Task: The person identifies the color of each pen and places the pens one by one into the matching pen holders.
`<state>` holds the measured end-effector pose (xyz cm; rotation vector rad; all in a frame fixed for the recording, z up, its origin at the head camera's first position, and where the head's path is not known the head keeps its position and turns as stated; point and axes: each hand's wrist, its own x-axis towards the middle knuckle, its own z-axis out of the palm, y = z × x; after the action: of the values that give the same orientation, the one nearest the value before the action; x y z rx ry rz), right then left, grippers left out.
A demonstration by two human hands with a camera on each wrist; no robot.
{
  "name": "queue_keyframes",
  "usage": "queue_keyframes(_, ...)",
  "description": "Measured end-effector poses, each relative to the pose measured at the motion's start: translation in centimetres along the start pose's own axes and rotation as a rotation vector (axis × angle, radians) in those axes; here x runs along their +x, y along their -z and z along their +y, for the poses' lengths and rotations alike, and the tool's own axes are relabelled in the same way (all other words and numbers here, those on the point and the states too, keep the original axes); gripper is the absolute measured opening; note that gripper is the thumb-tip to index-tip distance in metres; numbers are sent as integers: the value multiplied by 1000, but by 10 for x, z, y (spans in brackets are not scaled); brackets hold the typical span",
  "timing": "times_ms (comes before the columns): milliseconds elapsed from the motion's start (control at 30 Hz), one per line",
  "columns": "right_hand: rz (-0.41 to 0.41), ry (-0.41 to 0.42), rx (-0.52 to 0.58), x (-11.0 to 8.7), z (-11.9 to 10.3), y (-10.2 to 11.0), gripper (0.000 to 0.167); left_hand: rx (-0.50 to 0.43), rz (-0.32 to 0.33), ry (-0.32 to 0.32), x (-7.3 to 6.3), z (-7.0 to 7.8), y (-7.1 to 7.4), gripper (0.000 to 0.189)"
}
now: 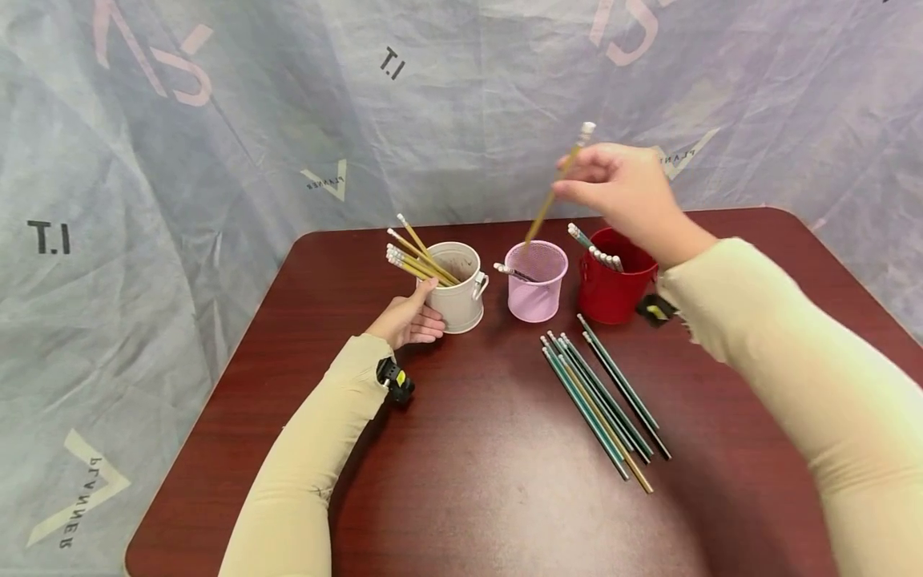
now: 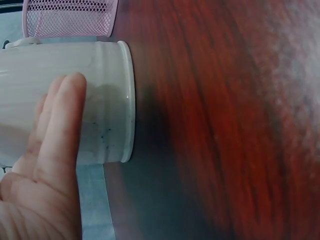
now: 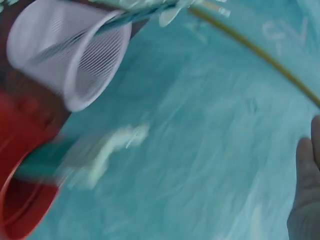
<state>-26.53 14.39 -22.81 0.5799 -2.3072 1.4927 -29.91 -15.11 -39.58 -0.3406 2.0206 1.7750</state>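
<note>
"While your right hand [image 1: 622, 186] is pinching the yellow pencil [image 1: 546, 208] near the pink cup [image 1: 534, 301], you're wanting rim clearance imo."
"Yep, and your left hand [image 1: 413, 319] is steadying the leftmost white bucket [image 1: 462, 309], fingers straight."

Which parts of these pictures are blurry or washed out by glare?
Head view: pale glare on the table near the bottom, and slight blur on the yellow pencil in the right hand; left wrist view: a whitish sheen at the table's upper right; right wrist view: strong smearing on the pencils in the red bucket.
</note>
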Motion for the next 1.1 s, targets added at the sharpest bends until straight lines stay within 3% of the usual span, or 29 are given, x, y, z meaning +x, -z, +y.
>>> queue_keyframes(133,29,160,-16,6,-7,-41,14,3,8,1,-2,2,-2,75)
queue_keyframes(267,-4,256,-89,6,-7,-74,10,10,10,1,-3,2,-5,74)
queue_keyframes(633,-227,267,-502,3,9,-119,6,-10,5,0,-1,-1,-9,78)
queue_keyframes(833,-316,113,-604,4,14,-138,9,-18,13,-3,-4,-1,-10,75)
queue_keyframes(967,-324,-9,-618,2,20,-148,8,-35,14,-11,-4,-1,-12,71)
queue_keyframes(1100,-320,-70,-612,-1,28,-155,9,-37,12,-16,-6,-2,-12,70)
